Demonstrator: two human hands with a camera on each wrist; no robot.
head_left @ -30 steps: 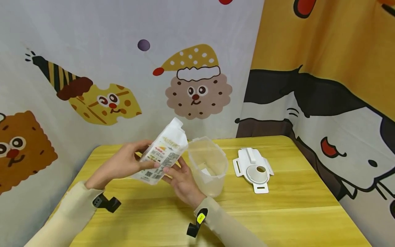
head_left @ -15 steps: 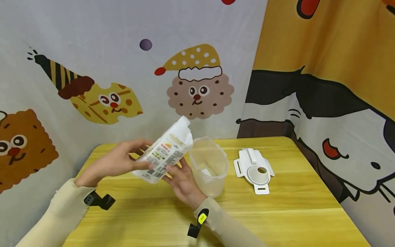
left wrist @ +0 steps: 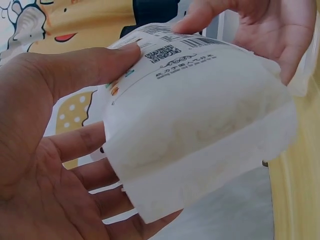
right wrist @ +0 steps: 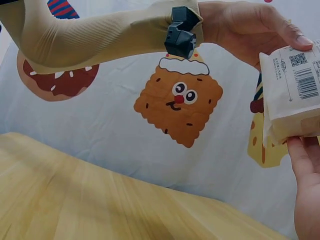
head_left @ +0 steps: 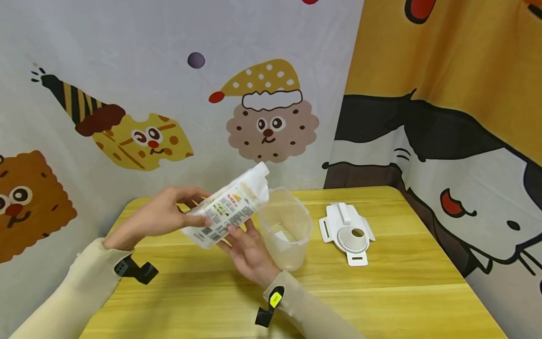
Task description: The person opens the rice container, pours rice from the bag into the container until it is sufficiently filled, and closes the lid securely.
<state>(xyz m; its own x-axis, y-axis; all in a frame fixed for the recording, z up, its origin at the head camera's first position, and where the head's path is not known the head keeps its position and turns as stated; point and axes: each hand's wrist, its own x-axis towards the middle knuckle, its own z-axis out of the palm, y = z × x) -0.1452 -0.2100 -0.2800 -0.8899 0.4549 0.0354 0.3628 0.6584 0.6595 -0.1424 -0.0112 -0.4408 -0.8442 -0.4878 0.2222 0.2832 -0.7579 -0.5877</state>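
A white packet [head_left: 233, 205] with printed label, barcode and QR code is held above the table, tilted with its upper end to the right. My left hand [head_left: 163, 214] grips its lower left part, thumb across the printed face and fingers behind. In the left wrist view the packet's pale sealed end [left wrist: 200, 170] faces the camera. The right hand [head_left: 251, 259] holds the packet from below, its thumb on the label. Right behind that hand stands a clear plastic container [head_left: 292, 256] without a lid, a small white piece inside. The packet's top end overlaps the container's left rim in the head view.
To the right of the container, a white plastic lid [head_left: 345, 214] with side clips and a round opening lies on the yellow wooden table [head_left: 402, 292]. A cartoon-printed curtain [head_left: 156, 94] hangs close behind the table.
The packet has tipped further to the right, its top end shifting toward the container. My left hand has turned with it, and both hands keep their hold.
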